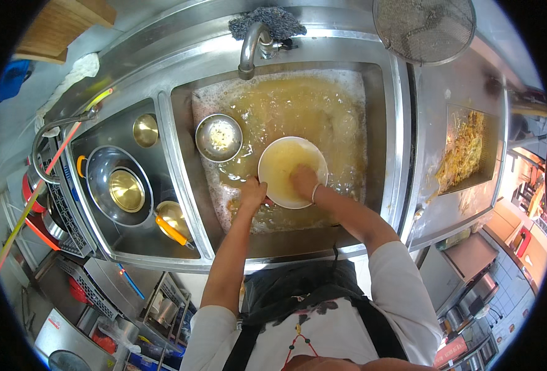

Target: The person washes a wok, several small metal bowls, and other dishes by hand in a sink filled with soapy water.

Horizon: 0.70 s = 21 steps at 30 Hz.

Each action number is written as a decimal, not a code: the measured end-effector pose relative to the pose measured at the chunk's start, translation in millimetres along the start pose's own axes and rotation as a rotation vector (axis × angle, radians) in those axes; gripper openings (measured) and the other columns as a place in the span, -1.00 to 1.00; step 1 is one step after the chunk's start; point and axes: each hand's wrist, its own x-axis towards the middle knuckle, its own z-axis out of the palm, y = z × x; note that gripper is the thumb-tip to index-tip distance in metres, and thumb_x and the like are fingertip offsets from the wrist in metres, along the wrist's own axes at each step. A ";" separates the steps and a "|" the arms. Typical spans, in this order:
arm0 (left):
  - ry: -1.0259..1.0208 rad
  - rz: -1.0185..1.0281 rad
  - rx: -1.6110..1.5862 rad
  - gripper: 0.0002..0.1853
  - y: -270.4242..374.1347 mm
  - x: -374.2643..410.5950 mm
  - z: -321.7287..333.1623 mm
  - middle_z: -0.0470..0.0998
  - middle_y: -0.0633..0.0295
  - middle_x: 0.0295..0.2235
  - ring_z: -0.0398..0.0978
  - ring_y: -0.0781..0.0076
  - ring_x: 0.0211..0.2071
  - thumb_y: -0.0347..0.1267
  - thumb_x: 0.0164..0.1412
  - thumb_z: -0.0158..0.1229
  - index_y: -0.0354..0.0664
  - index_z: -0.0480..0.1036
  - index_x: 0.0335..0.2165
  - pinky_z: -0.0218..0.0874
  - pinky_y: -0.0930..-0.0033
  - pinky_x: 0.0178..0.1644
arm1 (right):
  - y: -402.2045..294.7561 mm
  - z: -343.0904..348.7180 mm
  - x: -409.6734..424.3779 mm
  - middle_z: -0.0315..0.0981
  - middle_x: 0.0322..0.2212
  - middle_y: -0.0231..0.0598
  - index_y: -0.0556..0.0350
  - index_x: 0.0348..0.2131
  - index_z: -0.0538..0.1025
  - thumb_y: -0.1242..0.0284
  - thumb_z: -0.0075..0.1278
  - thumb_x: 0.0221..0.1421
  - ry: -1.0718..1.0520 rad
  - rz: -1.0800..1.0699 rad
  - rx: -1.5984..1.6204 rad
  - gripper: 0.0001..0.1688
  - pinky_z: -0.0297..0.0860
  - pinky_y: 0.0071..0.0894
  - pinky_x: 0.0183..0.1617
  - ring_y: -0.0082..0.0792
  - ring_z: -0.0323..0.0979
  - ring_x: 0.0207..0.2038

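A round white bowl (280,155) full of cloudy yellowish water sits in the large sink (374,139), amid murky, foamy water. My left hand (254,192) grips the bowl's left rim. My right hand (304,181) is dipped in the water inside the bowl, its fingers blurred by the liquid, so whether it holds anything cannot be seen. A white bangle (315,194) circles the right wrist. To the left of the bowl a small metal bowl (219,138) with pale bits inside floats or rests in the water.
A steel faucet (253,48) arches over the back edge, beside a dark scouring pad (276,21). The left basin holds a wok (98,185), metal bowls (145,130) and an orange-handled utensil (171,230). Food scraps (463,148) fill a strainer tray at right; a mesh strainer (424,28) lies behind.
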 end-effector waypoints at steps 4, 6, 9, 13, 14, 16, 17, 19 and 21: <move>-0.005 0.086 0.198 -0.57 28.7 -17.0 -1.6 0.45 -0.34 -0.40 0.44 -0.19 -0.29 -0.33 -0.02 -0.04 -0.52 0.24 -0.23 0.27 0.03 -0.20 | -38.4 -1.5 21.5 0.35 -0.35 -0.08 0.14 -0.48 0.49 0.51 -0.08 -0.20 0.279 -0.252 0.476 -0.83 0.32 -0.21 -0.21 -0.13 0.36 -0.27; -0.028 -0.057 0.246 -0.57 17.1 -15.7 -3.0 0.45 -0.33 -0.41 0.44 -0.22 -0.30 -0.33 -0.01 -0.03 -0.52 0.23 -0.23 0.28 0.02 -0.21 | -29.8 -29.1 35.3 0.34 -0.38 -0.05 0.17 -0.45 0.47 0.53 -0.09 -0.19 0.333 -0.247 0.519 -0.82 0.31 -0.19 -0.19 -0.09 0.36 -0.27; -0.071 0.015 0.347 -0.61 23.2 -19.2 -12.6 0.46 -0.30 -0.42 0.48 -0.09 -0.31 -0.36 0.01 -0.04 -0.51 0.24 -0.24 0.31 0.02 -0.26 | -0.7 -30.8 45.5 0.33 -0.40 -0.04 0.17 -0.42 0.47 0.55 -0.10 -0.19 0.396 -0.016 0.446 -0.79 0.31 -0.18 -0.20 -0.08 0.35 -0.27; -0.043 0.107 0.354 -0.64 37.3 -10.1 -23.7 0.47 -0.27 -0.41 0.50 0.00 -0.31 -0.39 0.03 -0.07 -0.44 0.29 -0.21 0.33 0.06 -0.28 | 17.5 18.5 26.0 0.32 -0.37 -0.04 0.11 -0.33 0.45 0.54 -0.14 -0.14 0.361 0.164 0.061 -0.74 0.32 -0.19 -0.29 -0.06 0.34 -0.32; -0.047 0.200 0.516 -0.63 32.1 -2.0 -26.9 0.47 -0.26 -0.42 0.50 -0.03 -0.31 -0.37 0.03 -0.07 -0.42 0.29 -0.19 0.33 0.05 -0.28 | 7.1 24.3 19.8 0.32 -0.37 -0.05 0.10 -0.34 0.44 0.53 -0.14 -0.13 0.250 0.146 0.026 -0.75 0.33 -0.20 -0.30 -0.08 0.35 -0.31; 0.022 -0.005 0.468 -0.55 32.1 19.2 -29.5 0.50 -0.17 -0.40 0.49 -0.04 -0.31 -0.26 0.01 0.01 -0.33 0.29 -0.15 0.31 0.09 -0.22 | -21.5 15.3 7.9 0.32 -0.36 -0.07 0.07 -0.37 0.44 0.52 -0.14 -0.13 0.029 0.112 -0.036 -0.78 0.34 -0.21 -0.31 -0.10 0.35 -0.31; 0.046 0.039 0.392 -0.52 31.1 22.0 -33.3 0.50 -0.14 -0.37 0.49 -0.04 -0.31 -0.22 0.00 0.04 -0.33 0.29 -0.14 0.31 0.11 -0.21 | -22.4 11.3 6.3 0.32 -0.36 -0.09 0.07 -0.39 0.44 0.52 -0.15 -0.13 0.132 0.051 0.112 -0.80 0.34 -0.21 -0.32 -0.12 0.36 -0.31; 0.092 0.134 0.242 -0.44 47.7 17.7 -54.8 0.51 -0.07 -0.33 0.49 -0.03 -0.31 -0.15 -0.03 0.10 -0.34 0.29 -0.13 0.30 0.14 -0.18 | -18.5 0.7 9.1 0.32 -0.37 -0.13 0.07 -0.44 0.42 0.51 -0.15 -0.12 0.345 -0.065 0.407 -0.85 0.35 -0.23 -0.33 -0.17 0.36 -0.30; 0.101 0.175 0.064 -0.32 37.6 11.6 -62.2 0.48 -0.04 -0.22 0.48 0.09 -0.24 -0.05 -0.10 0.19 -0.34 0.28 -0.12 0.28 0.22 -0.17 | -8.3 -13.2 15.4 0.31 -0.38 -0.18 0.08 -0.49 0.39 0.54 -0.13 -0.14 0.415 0.019 0.344 -0.91 0.34 -0.22 -0.33 -0.16 0.35 -0.31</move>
